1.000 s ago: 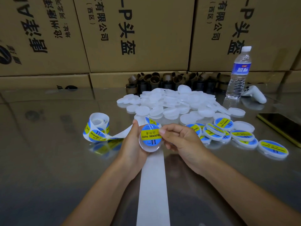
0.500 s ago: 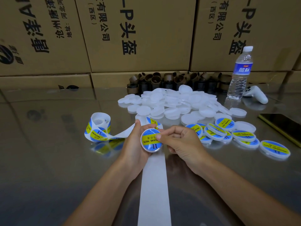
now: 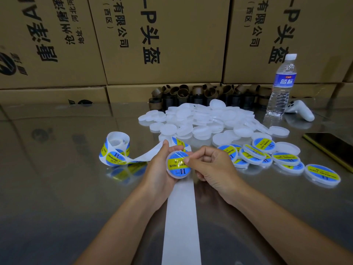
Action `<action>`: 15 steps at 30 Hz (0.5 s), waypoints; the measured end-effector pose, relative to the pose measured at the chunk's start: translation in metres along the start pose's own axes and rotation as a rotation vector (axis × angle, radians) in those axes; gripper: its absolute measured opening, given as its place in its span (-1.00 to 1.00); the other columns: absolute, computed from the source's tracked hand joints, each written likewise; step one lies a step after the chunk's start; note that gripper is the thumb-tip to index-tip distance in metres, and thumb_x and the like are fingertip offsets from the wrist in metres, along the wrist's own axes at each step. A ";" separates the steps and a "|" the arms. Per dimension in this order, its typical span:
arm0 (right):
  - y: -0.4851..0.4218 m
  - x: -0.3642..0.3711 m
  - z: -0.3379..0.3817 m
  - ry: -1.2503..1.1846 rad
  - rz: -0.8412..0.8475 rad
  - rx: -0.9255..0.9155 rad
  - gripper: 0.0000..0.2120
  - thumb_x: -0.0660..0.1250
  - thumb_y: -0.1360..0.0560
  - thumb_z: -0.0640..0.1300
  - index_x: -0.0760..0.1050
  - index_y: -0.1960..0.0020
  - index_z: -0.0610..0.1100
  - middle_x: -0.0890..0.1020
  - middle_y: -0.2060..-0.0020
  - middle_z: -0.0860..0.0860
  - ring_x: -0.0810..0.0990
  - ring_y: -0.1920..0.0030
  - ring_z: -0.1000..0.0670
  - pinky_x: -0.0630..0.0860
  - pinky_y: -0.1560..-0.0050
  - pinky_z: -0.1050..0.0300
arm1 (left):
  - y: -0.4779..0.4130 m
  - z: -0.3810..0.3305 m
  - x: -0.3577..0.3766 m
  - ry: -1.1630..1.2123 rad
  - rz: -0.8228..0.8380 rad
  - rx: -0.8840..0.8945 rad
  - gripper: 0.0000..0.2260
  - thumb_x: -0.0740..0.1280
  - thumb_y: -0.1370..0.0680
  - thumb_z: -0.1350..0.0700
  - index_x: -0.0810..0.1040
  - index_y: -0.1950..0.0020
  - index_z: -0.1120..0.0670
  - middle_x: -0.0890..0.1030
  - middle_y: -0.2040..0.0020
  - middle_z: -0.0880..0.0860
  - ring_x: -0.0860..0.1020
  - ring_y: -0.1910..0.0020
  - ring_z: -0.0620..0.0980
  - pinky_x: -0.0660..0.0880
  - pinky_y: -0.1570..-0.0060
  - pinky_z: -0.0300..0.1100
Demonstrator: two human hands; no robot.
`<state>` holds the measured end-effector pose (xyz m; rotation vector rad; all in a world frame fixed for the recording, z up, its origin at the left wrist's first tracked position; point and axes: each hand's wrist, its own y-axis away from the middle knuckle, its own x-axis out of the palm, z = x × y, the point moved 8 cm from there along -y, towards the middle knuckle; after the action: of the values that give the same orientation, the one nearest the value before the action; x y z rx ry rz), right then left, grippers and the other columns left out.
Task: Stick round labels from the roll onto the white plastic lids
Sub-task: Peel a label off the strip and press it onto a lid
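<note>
Cupping the labelled lid [image 3: 178,166] from below, the left hand [image 3: 159,170] curls round its rim above the table [image 3: 57,178]; the right hand [image 3: 213,169] pinches its right edge, thumb on top. The left hand's grip underneath is hidden.

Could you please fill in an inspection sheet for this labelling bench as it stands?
Surface: reflective metal table, white backing strip running toward the person.
Job's things: label roll left; plain lid pile behind; finished lids right.
Clutter: water bottle, white controller, phone, cardboard cores.
Hands: left hand holds a labelled lid; right hand pinches it, thumb on label.
Cables: nothing seen.
Surroundings: stacked cartons behind.
</note>
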<state>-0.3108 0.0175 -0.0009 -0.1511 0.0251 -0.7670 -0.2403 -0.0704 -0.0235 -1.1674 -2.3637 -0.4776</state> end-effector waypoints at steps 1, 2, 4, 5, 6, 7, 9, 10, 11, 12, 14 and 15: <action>0.000 0.000 0.000 0.001 -0.002 -0.002 -0.77 0.45 -0.39 -0.33 0.50 0.37 -0.14 0.58 0.24 -0.38 0.37 0.60 0.16 0.29 0.53 0.37 | 0.000 0.000 0.000 -0.003 -0.001 -0.002 -0.60 0.07 -0.63 -0.09 0.53 0.09 0.18 0.68 0.22 0.15 0.62 0.19 0.07 0.51 0.01 -0.06; -0.001 0.000 -0.001 0.004 -0.003 -0.005 -0.77 0.45 -0.39 -0.33 0.50 0.38 -0.13 0.59 0.26 -0.36 0.37 0.60 0.15 0.29 0.53 0.35 | 0.000 0.000 0.000 -0.010 -0.003 -0.003 -0.61 0.08 -0.63 -0.09 0.53 0.08 0.17 0.68 0.22 0.15 0.63 0.20 0.06 0.51 0.00 -0.06; -0.001 0.000 -0.002 0.009 -0.005 -0.010 -0.75 0.46 -0.39 -0.32 0.51 0.39 -0.11 0.58 0.41 -0.21 0.36 0.59 0.14 0.29 0.52 0.32 | 0.000 0.000 0.000 -0.029 -0.003 0.001 -0.62 0.09 -0.63 -0.08 0.54 0.07 0.16 0.68 0.22 0.13 0.64 0.22 0.03 0.51 0.00 -0.06; -0.001 -0.001 -0.002 0.010 -0.004 -0.011 -0.75 0.46 -0.39 -0.31 0.51 0.39 -0.10 0.55 0.45 -0.13 0.36 0.59 0.14 0.29 0.53 0.31 | 0.000 0.000 0.000 -0.037 -0.002 0.004 -0.63 0.09 -0.63 -0.07 0.54 0.07 0.16 0.68 0.22 0.12 0.65 0.23 0.02 0.52 0.00 -0.07; -0.001 -0.001 -0.002 0.010 -0.004 -0.012 -0.74 0.46 -0.39 -0.31 0.51 0.39 -0.09 0.54 0.46 -0.09 0.37 0.59 0.13 0.29 0.53 0.31 | 0.001 0.000 0.000 -0.043 0.000 0.006 -0.63 0.09 -0.64 -0.07 0.54 0.06 0.16 0.68 0.22 0.12 0.65 0.24 0.01 0.52 0.02 -0.07; -0.001 -0.001 -0.003 0.009 -0.004 -0.013 -0.74 0.46 -0.40 -0.30 0.51 0.39 -0.09 0.55 0.46 -0.08 0.37 0.59 0.14 0.30 0.54 0.32 | 0.001 0.000 0.000 -0.046 0.001 0.007 -0.63 0.08 -0.64 -0.07 0.54 0.06 0.16 0.68 0.22 0.12 0.65 0.24 0.01 0.52 0.03 -0.08; -0.001 0.000 -0.002 0.011 -0.003 -0.016 -0.75 0.45 -0.40 -0.31 0.50 0.38 -0.10 0.54 0.49 -0.03 0.39 0.59 0.15 0.32 0.54 0.33 | 0.002 0.000 0.000 -0.050 -0.001 0.006 -0.63 0.08 -0.64 -0.06 0.54 0.05 0.17 0.68 0.21 0.13 0.64 0.22 0.03 0.53 0.05 -0.08; -0.001 0.000 -0.002 0.013 -0.002 -0.018 -0.76 0.45 -0.40 -0.31 0.50 0.38 -0.11 0.53 0.52 0.00 0.39 0.59 0.15 0.32 0.54 0.33 | 0.003 -0.001 0.000 -0.054 -0.004 0.007 -0.64 0.08 -0.64 -0.05 0.54 0.06 0.17 0.68 0.20 0.13 0.63 0.21 0.04 0.53 0.06 -0.08; -0.001 0.000 -0.001 0.015 -0.004 -0.022 -0.75 0.45 -0.40 -0.32 0.49 0.37 -0.11 0.53 0.53 0.00 0.39 0.60 0.15 0.33 0.54 0.33 | 0.003 -0.001 0.001 -0.057 -0.009 0.007 -0.64 0.09 -0.64 -0.05 0.54 0.06 0.17 0.67 0.19 0.15 0.63 0.20 0.06 0.53 0.07 -0.07; -0.001 0.001 -0.001 0.020 -0.008 -0.027 -0.75 0.44 -0.40 -0.33 0.49 0.38 -0.11 0.53 0.52 -0.01 0.39 0.60 0.15 0.34 0.54 0.33 | 0.004 -0.002 0.001 -0.059 -0.014 0.008 -0.64 0.09 -0.64 -0.04 0.54 0.06 0.18 0.67 0.18 0.16 0.62 0.19 0.06 0.53 0.07 -0.07; -0.001 0.001 -0.001 0.030 -0.013 -0.032 -0.74 0.44 -0.41 -0.33 0.48 0.38 -0.11 0.54 0.50 -0.04 0.39 0.61 0.14 0.35 0.54 0.32 | 0.005 -0.003 0.002 -0.065 -0.023 0.008 -0.65 0.09 -0.64 -0.04 0.53 0.06 0.18 0.65 0.17 0.17 0.61 0.19 0.08 0.53 0.08 -0.07; -0.001 0.001 -0.001 0.036 -0.012 -0.032 -0.74 0.43 -0.41 -0.33 0.48 0.37 -0.12 0.53 0.52 -0.02 0.39 0.61 0.14 0.35 0.54 0.32 | 0.006 -0.003 0.002 -0.068 -0.029 0.005 -0.65 0.09 -0.64 -0.04 0.53 0.06 0.18 0.65 0.17 0.17 0.60 0.19 0.08 0.52 0.08 -0.07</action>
<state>-0.3106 0.0162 -0.0013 -0.1677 0.0704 -0.7811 -0.2360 -0.0671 -0.0194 -1.1666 -2.4410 -0.4483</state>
